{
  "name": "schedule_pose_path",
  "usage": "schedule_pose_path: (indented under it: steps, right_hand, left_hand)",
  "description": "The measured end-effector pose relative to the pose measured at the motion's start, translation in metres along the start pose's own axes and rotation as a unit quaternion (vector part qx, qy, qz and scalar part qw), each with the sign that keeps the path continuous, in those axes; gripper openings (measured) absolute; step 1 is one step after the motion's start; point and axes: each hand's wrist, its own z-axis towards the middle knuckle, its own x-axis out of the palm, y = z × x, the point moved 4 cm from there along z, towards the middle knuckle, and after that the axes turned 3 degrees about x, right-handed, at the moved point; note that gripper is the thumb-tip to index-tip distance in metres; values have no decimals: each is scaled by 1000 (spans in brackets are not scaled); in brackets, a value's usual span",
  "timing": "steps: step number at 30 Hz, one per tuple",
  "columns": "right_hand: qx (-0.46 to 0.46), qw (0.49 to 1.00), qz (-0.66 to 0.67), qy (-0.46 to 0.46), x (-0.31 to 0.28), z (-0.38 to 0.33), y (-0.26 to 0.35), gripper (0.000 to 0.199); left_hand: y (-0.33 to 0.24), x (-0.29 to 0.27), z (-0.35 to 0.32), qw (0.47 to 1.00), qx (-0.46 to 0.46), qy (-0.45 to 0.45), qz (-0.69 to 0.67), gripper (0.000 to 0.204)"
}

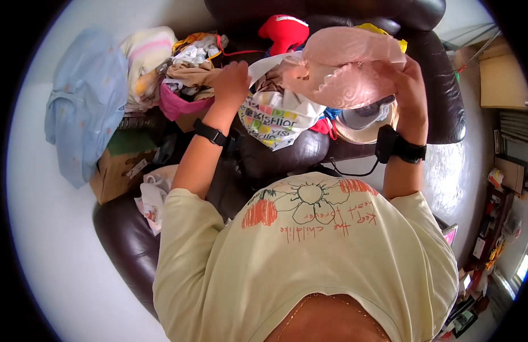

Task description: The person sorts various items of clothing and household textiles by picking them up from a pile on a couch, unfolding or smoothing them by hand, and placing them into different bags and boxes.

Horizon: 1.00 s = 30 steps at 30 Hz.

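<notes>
1. Head view: both hands are up over the dark leather sofa [133,239], sorting a heap of clothes; this looks like the step of spreading one piece out
2. The right hand [409,85] is closed on the right edge of a pink lace garment [346,68], which is held in the air above the sofa's back edge
3. The left hand [232,82] grips its left end together with the rim of a white printed bag [275,117], fingers curled shut
4. Next move, as I judge it, calls for pulling the garment flat between both hands, clear of the bag
5. Containers: the bag sits open at the sofa's middle, with cloth showing inside; a cardboard box [113,174] stands at the sofa's left edge, its contents hidden
6. A blue cloth [84,102] hangs off the left edge
</notes>
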Motion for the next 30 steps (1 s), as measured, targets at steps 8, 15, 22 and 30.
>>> schedule_pose_path:
  steps: [8, 15, 22, 30]
  right_hand:
    - [84, 991, -89, 57, 24, -6, -40, 27]
    - [4, 972, -227, 60, 22, -7, -70, 23]
    - [22, 971, -228, 73, 18, -9, -68, 25]
    - [27, 981, -176, 75, 19, -7, -78, 26]
  left_hand:
    - [-26, 23, -12, 958, 227, 104, 140, 36]
    - [10, 26, 6, 988, -58, 114, -89, 27]
    - [56, 38, -6, 956, -163, 92, -227, 19]
    - [-30, 29, -9, 877, 430, 174, 125, 12]
